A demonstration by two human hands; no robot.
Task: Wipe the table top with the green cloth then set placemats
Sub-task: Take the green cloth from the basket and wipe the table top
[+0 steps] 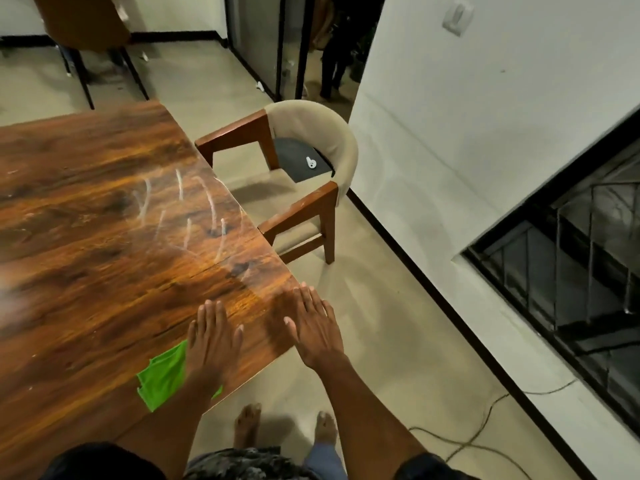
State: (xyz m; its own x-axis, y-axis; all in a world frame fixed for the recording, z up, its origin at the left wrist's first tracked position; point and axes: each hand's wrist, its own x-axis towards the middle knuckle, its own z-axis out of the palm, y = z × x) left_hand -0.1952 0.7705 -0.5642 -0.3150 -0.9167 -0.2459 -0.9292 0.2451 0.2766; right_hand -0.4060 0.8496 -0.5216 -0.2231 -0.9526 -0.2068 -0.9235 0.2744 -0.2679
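Note:
The wooden table top (104,220) fills the left half of the view, with pale streaks near its right edge. A bright green cloth (162,377) lies flat near the table's near corner. My left hand (213,336) is spread flat with straight fingers over the cloth's right part, and the wrist covers some of the cloth. My right hand (317,323) is open with fingers straight, at the table's right edge just beyond the corner. No placemats are in view.
A wooden armchair with a beige back (311,161) stands beside the table's right edge, a small white object on its dark seat. Another chair (83,32) stands at the far end. A cable (478,434) trails on the floor by the wall. My bare feet are below the corner.

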